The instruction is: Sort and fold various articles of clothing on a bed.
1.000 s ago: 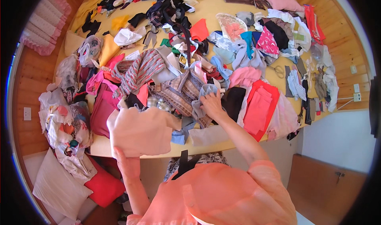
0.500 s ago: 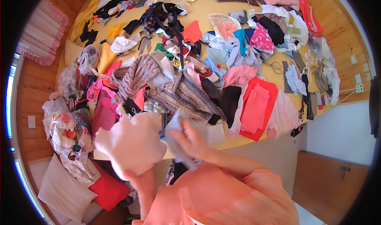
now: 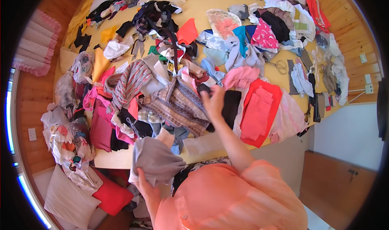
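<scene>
clearly, the nearest relation is at the right hand (image 3: pixel 214 102): a small, dark, crumpled piece of cloth (image 3: pixel 204 88) lies right at its fingertips, on the far side of the palm from the desk's (image 3: pixel 133 160) near edge and a little to the left. the right hand is much the nearer one; the left hand (image 3: pixel 148 191) is well apart, low at the near edge, left of its middle. the right fingers are partly spread and blurred, so i cannot tell whether they grip the dark piece or only touch it. its long axis is hidden too.

beside the right wrist, a flat black fabric panel (image 3: pixel 232 108) runs lengthwise away from the near edge. to the left of that wrist spreads a brown-and-grey patterned knit garment (image 3: pixel 174 108), its bands slanting down toward the right.

the left hand is closed on a smooth grey cloth (image 3: pixel 156 159), bunched into a rounded, soft-folded shape that overhangs the near edge. a corner of pale peach fabric (image 3: pixel 166 136) pokes out behind it, toward the desk. the grey looks plain and matte, with no pattern showing.
</scene>
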A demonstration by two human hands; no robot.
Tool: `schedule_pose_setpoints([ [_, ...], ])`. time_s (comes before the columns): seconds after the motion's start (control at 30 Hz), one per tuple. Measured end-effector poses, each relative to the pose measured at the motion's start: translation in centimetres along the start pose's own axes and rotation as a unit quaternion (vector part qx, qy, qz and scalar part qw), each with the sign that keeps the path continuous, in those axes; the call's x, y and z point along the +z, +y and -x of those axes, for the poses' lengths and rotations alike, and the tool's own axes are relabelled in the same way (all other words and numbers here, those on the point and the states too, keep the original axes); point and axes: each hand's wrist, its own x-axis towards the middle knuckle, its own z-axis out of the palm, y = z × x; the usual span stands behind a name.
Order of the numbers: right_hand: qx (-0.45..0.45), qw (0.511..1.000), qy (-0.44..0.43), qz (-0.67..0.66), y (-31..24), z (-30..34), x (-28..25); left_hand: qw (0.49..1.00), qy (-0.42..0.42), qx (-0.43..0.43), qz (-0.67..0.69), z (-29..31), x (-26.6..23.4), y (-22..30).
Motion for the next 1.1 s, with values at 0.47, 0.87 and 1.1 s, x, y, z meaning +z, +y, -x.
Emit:
schedule_pose_setpoints([
  [0.47,0.063,0.941,-0.071,-0.324,-4.3,-6.7,-13.4,0.979,-0.083,-0.021,0.186,-1.1,2.9,1.8],
  [0.87,-0.13,0.934,0.11,-0.313,-18.8,-16.9,-25.2,0.971,-0.096,0.0,0.219,-1.6,1.9,0.6],
  [1.1,-0.109,0.939,0.011,-0.327,-27.3,-17.3,-27.4,0.961,-0.112,-0.016,0.252,-1.2,0.7,0.3],
])
